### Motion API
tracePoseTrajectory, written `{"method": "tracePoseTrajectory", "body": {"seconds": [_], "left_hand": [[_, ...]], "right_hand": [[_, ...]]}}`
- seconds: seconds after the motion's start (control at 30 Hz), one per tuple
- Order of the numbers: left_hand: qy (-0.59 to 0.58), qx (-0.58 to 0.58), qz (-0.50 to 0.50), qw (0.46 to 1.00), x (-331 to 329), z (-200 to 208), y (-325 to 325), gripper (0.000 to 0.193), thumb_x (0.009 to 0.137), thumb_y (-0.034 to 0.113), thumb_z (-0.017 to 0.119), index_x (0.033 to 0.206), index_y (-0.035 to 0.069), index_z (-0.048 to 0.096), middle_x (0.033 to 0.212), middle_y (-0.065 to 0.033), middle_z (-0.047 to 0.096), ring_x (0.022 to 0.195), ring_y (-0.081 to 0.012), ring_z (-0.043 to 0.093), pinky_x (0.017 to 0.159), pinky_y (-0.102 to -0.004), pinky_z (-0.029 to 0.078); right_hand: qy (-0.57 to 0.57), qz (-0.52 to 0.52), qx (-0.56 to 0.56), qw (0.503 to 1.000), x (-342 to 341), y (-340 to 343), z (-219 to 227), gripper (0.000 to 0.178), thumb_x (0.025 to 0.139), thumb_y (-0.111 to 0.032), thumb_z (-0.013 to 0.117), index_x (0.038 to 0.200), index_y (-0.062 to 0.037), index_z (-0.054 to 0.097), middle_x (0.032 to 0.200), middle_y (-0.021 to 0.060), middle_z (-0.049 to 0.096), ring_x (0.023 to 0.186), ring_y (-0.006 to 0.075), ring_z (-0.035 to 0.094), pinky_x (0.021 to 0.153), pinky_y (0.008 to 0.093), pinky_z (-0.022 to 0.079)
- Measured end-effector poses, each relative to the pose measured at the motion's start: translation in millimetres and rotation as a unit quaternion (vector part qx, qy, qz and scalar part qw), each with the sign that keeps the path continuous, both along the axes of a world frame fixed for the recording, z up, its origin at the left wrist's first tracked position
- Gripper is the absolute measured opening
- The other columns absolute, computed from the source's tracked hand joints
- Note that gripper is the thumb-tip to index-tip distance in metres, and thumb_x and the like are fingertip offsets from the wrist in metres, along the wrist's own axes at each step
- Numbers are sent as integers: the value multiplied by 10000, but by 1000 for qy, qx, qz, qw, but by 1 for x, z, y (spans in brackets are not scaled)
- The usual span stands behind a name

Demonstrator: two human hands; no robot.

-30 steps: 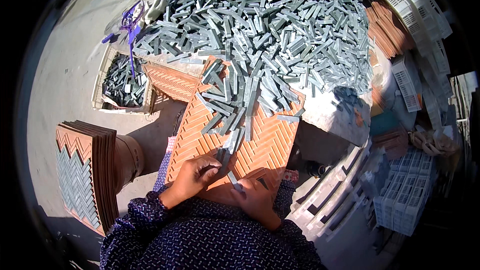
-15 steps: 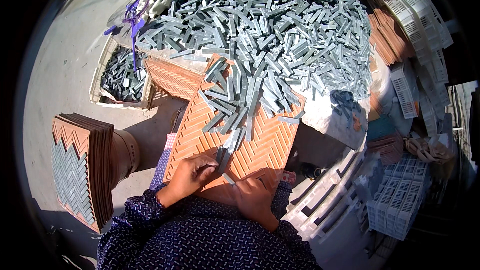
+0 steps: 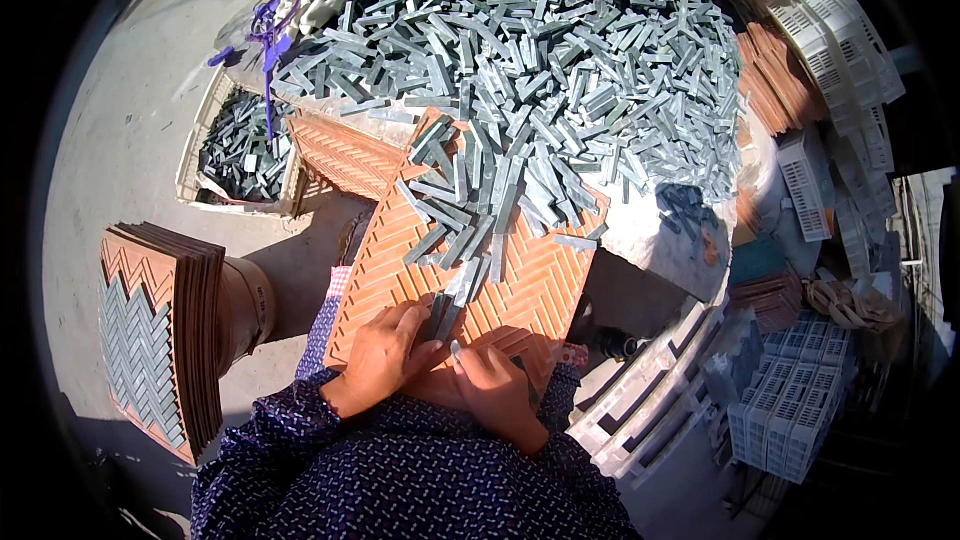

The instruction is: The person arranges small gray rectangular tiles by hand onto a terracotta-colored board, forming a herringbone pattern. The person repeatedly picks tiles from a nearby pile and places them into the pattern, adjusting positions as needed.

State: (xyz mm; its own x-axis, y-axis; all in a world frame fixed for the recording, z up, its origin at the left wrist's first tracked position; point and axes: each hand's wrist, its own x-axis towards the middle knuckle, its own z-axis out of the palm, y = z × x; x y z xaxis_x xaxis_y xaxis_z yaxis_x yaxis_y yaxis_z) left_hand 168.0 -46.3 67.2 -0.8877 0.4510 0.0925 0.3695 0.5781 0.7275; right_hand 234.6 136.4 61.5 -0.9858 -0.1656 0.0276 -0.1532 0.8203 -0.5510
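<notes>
Head view shows both hands, left hand (image 3: 385,355) and right hand (image 3: 490,390), pinching thin grey stone strips (image 3: 440,315) flat against the orange herringbone-grooved plastic tray (image 3: 530,290) (propped toward the lap), seemingly to seat them.

No labels, signs or screens are showing. Packaging only: a white open crate (image 3: 205,165) of grey tile strips is sitting upper left; white lattice crates (image 3: 800,410) are stacking lower right.

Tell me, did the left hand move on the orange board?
Yes, slightly. The left hand slid toward the board's near edge, closer to the right hand, gripping grey strips.
</notes>
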Motion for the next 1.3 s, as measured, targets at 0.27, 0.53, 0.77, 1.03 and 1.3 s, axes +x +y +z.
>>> {"method": "tracePoseTrajectory", "body": {"seconds": [0.27, 0.53, 0.77, 1.03, 1.3], "left_hand": [[-41, -53, 29, 997, -6, 0, 10, 426, 778, 147, 689, 1147, 5, 531, 907, -148, 615, 813, -330, 634, 680, -400, 515], [-50, -74, 89, 992, -14, 7, 8, 220, 757, 148, 678, 905, 25, 571, 816, -169, 626, 763, -359, 630, 649, -428, 502], [-85, 13, 84, 993, -14, 10, -26, 221, 749, 40, 672, 930, -4, 554, 822, -172, 614, 769, -359, 607, 682, -402, 491], [-106, 84, 78, 988, -8, 5, -43, 210, 777, 16, 650, 973, -8, 581, 871, -182, 625, 827, -367, 616, 730, -390, 501], [-116, 105, 119, 980, -15, 9, -50, 204, 782, 16, 650, 975, -17, 592, 881, -183, 628, 819, -354, 625, 736, -370, 503]], "right_hand": [[-43, -17, -58, 997, -39, 0, 15, 220, 835, -202, 670, 919, -51, 534, 791, 150, 610, 705, 349, 624, 579, 439, 489], [-75, -49, -75, 993, -57, -15, 5, 468, 795, -203, 720, 1145, -20, 468, 909, 196, 639, 808, 390, 630, 668, 466, 501], [-82, -121, -134, 980, -54, -23, -2, 439, 772, -97, 733, 1110, -36, 461, 769, 130, 641, 675, 268, 652, 615, 379, 509], [-220, -5, -407, 886, -58, 16, 3, 155, 939, -34, 537, 1079, 31, 555, 972, 75, 636, 879, 102, 586, 766, 258, 483], [-73, 208, -182, 958, -70, 4, 9, 141, 780, 9, 637, 920, 9, 655, 940, 124, 630, 883, 304, 614, 766, 376, 499]]}}
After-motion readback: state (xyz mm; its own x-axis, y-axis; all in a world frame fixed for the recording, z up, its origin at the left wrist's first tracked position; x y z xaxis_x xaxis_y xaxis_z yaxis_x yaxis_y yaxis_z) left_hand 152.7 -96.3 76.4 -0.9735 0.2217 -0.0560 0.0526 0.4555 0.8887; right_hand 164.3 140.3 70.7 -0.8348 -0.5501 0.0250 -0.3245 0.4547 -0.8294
